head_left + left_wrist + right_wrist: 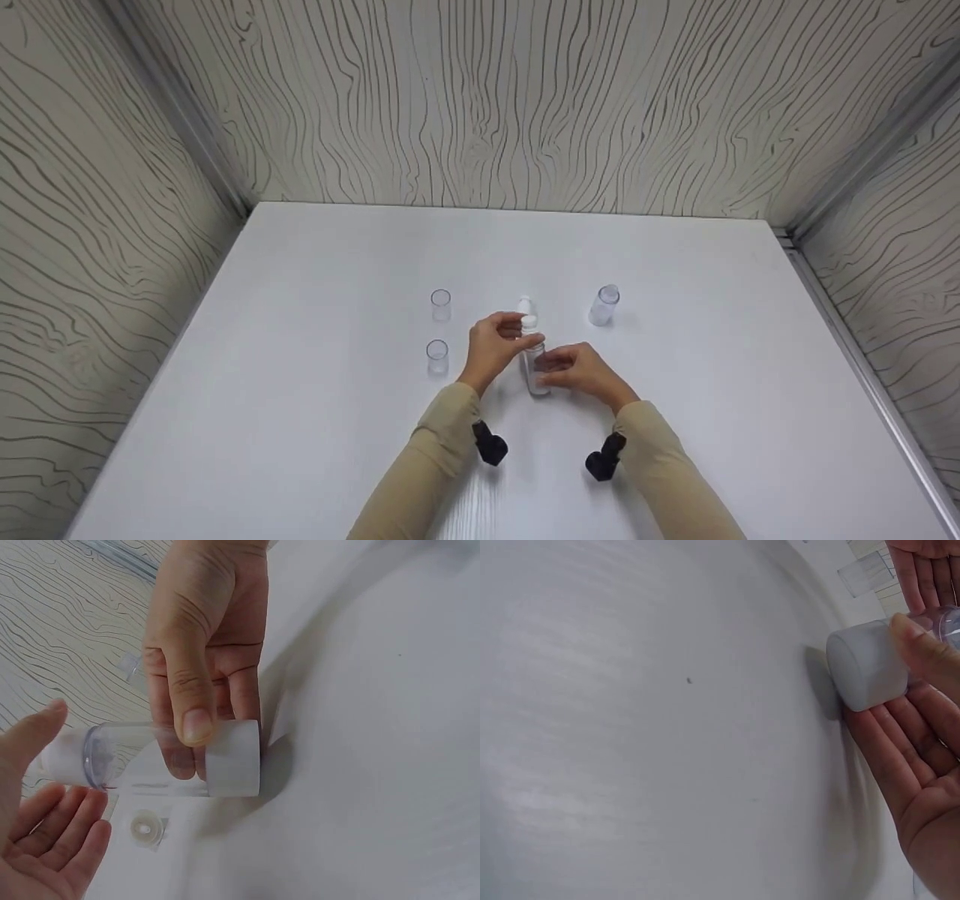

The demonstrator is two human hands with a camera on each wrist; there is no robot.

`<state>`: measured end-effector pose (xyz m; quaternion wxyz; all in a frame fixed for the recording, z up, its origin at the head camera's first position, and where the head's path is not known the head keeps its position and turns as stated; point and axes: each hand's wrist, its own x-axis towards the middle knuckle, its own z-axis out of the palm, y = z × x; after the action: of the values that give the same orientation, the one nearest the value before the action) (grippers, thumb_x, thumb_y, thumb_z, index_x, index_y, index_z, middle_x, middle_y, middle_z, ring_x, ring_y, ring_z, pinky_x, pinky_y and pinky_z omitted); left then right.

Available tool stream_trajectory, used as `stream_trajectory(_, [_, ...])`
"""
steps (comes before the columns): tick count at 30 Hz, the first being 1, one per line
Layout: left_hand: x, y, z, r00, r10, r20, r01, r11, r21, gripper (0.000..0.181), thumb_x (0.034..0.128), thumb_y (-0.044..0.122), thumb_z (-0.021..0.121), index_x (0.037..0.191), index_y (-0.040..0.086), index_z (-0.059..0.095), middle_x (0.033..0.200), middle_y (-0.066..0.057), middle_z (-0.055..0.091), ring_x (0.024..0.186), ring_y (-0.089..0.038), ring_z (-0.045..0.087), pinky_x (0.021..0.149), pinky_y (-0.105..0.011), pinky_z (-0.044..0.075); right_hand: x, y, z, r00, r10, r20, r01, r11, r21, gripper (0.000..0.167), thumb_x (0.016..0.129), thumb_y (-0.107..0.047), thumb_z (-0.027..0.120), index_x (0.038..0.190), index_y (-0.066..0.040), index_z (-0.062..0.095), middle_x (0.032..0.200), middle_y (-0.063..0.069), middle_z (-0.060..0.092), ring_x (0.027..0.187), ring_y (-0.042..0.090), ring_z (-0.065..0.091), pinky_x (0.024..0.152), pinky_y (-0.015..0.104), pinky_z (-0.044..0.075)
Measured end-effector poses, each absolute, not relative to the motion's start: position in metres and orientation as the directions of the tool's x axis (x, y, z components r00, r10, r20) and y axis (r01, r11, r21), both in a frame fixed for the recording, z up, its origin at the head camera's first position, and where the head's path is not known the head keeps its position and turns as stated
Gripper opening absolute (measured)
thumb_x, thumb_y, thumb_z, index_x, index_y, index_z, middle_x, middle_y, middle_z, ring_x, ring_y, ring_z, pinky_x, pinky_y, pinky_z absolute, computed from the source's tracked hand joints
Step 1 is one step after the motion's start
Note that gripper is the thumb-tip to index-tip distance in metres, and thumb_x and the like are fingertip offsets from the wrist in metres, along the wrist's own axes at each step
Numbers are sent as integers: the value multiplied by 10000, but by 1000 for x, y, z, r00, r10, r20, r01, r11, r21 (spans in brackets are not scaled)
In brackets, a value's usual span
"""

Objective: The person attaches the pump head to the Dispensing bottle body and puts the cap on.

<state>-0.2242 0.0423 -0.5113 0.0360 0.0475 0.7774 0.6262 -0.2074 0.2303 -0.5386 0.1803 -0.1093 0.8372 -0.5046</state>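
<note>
Over the white table (337, 315), a person in beige sleeves (420, 465) is leaning both arms forward, and a clear bottle (135, 757) is standing roughly upright between the two hands, near the middle of the tabletop. From where I'm watching, the right hand (589, 371) is pinching the bottle low down, its thumb pressing near the white base (234, 757) and its fingers lying along the other side. The left hand (491, 349) is hovering about the white cap (66, 756), thumb and fingers spread loosely to either side of it; I'm not managing to tell whether any finger is touching. The base is sitting so close over its own shadow that I can't tell whether it is resting on the table

Just beyond the cap a small white piece (525, 302) is showing. To the left of the hands a clear cup (437, 360) is standing, with a second clear cup (441, 306) standing farther back behind it. Off to the right, well apart from the hands, another clear bottle (602, 307) is standing. Small black devices (491, 444) are hanging at both wrists, and wood-grain walls (480, 105) are enclosing the table at the back and sides
</note>
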Motion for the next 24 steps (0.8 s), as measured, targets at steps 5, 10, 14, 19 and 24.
stream_trajectory(5, [-224, 42, -510, -994, 103, 23, 46, 229, 972, 435, 743, 220, 829, 1087, 3, 675, 999, -139, 720, 878, -186, 711, 774, -205, 590, -208, 230, -537, -911, -360, -201, 7, 474, -881, 455, 798, -177, 780, 1159, 69, 655, 1164, 258, 680, 1080, 349, 679, 834, 193, 571])
stream_trajectory(10, [-223, 41, -509, -993, 108, 44, 68, 231, 971, 412, 753, 210, 821, 1071, -9, 678, 992, -154, 720, 875, -213, 714, 765, -202, 590, -207, 231, -536, -909, -357, -215, 20, 479, -878, 463, 805, -194, 777, 1176, 53, 652, 1183, 244, 678, 1105, 354, 668, 893, 324, 589])
stream_trajectory(14, [-223, 41, -509, -992, 118, 38, 65, 242, 968, 400, 759, 203, 817, 1073, -3, 679, 992, -149, 721, 874, -199, 710, 765, -204, 589, -205, 230, -534, -906, -360, -223, 24, 483, -875, 465, 812, -199, 771, 1184, 51, 649, 1189, 239, 677, 1112, 351, 665, 905, 360, 588])
stream_trajectory(19, [-223, 41, -509, -990, 134, 30, 64, 256, 965, 384, 772, 185, 804, 1085, 0, 682, 1011, -152, 726, 899, -216, 716, 785, -222, 596, -205, 229, -532, -905, -362, -224, 30, 471, -882, 468, 818, -192, 765, 1189, 64, 640, 1191, 247, 673, 1110, 357, 665, 905, 363, 589])
stream_trajectory(24, [-224, 40, -507, -987, 159, 26, 67, 254, 965, 388, 791, 154, 783, 1121, -20, 674, 1042, -179, 731, 942, -260, 725, 811, -243, 602, -207, 230, -533, -904, -359, -230, 38, 469, -882, 480, 817, -202, 766, 1195, 64, 635, 1196, 250, 669, 1115, 352, 665, 914, 354, 586])
